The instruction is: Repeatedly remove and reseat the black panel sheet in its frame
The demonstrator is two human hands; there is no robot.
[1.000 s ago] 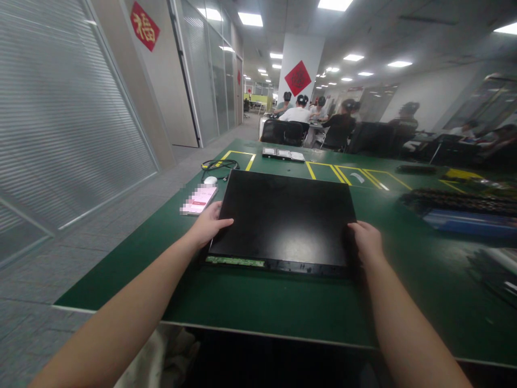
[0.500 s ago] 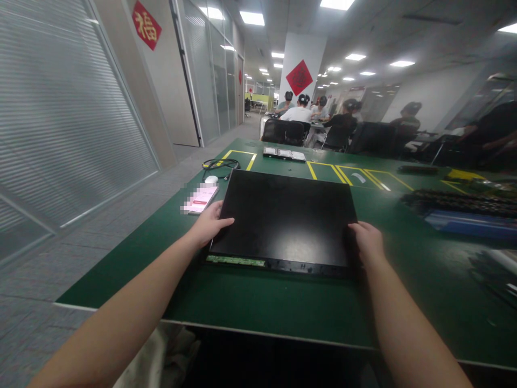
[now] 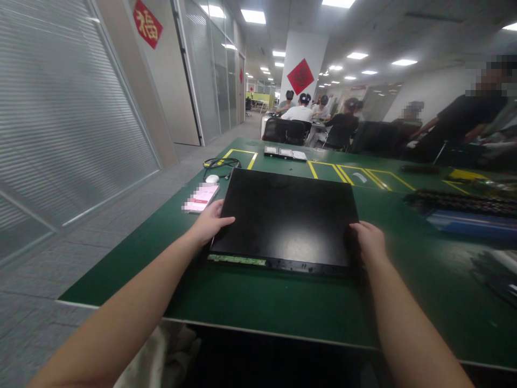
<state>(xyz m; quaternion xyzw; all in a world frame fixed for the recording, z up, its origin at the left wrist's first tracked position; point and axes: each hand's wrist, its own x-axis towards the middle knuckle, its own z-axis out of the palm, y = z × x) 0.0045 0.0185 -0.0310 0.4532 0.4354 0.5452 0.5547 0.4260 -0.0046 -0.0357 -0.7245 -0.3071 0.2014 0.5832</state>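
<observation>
A flat black panel [image 3: 286, 213] lies on the green table [image 3: 258, 302], with a green circuit strip [image 3: 236, 260] showing along its near edge. My left hand [image 3: 210, 222] grips the panel's left edge, thumb on top. At the right edge my right hand [image 3: 369, 241] holds the panel near its front corner, fingers curled around the side.
A phone [image 3: 201, 197] with a lit pink screen, a white mouse [image 3: 212, 178] and a black cable [image 3: 218, 163] lie left of the panel. Trays [image 3: 285, 153] sit at the far edge, dark parts [image 3: 460, 200] at right. A person in black [image 3: 464, 121] stands far right; several people sit behind.
My hands and the panel have stayed put. A person in black has come into view at the far right.
</observation>
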